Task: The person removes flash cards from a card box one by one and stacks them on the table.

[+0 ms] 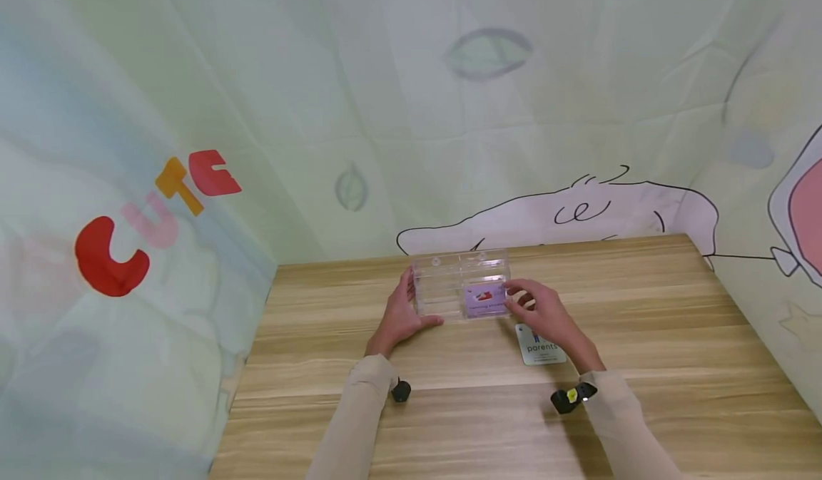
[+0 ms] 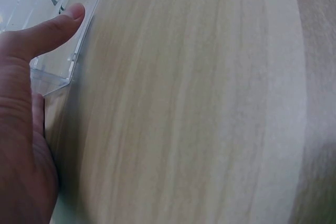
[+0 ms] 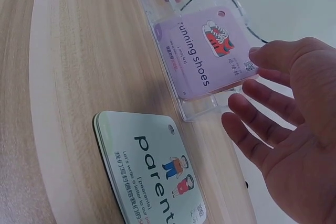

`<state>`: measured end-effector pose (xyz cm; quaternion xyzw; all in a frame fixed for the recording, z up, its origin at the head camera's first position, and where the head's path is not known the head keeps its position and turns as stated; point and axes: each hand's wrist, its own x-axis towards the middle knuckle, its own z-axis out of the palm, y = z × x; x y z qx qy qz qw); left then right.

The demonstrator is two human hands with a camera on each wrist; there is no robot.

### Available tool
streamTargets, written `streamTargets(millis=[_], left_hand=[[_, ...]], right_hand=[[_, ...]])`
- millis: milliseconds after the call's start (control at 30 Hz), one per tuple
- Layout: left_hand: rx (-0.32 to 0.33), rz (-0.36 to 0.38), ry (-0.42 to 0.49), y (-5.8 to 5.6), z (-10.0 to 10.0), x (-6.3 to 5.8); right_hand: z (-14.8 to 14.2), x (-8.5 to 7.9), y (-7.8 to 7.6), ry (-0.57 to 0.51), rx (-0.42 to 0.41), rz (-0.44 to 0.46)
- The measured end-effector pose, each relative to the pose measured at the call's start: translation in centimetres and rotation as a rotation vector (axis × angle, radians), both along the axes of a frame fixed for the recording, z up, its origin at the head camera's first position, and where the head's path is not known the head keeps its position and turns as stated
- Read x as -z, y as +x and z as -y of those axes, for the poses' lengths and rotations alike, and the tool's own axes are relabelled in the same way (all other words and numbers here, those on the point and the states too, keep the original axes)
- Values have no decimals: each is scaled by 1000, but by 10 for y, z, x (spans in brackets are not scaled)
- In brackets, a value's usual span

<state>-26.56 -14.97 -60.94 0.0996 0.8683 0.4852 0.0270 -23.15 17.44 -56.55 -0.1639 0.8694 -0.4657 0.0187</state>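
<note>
A clear plastic card holder [image 1: 439, 304] with stepped compartments sits near the table's back edge. My left hand [image 1: 401, 316] holds its left side, thumb along the front and fingers around the side. In the holder's right compartment stands a purple card [image 3: 202, 51] printed "running shoes" with a red shoe. At that card's right edge is my right hand [image 1: 541, 310]; thumb tip on the edge, index fingertip partly hidden at the card, other fingers loosely bent. A pale green stack of cards [image 3: 147, 166], its top one reading "parents", lies on the table under the right wrist.
The wood-grain table [image 1: 469, 423] ends at a printed fabric backdrop [image 1: 385, 109] behind the holder. More fabric, with the letters CUTE, hangs along the left side. Both wrists wear black strapped devices [image 1: 565, 400].
</note>
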Motion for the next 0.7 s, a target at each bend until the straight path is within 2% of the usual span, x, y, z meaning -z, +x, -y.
streamTargets(millis=[700], left_hand=[[-5,-2,-5,-1,0,3]], right_hand=[[1,-2,0,-17,2,52]])
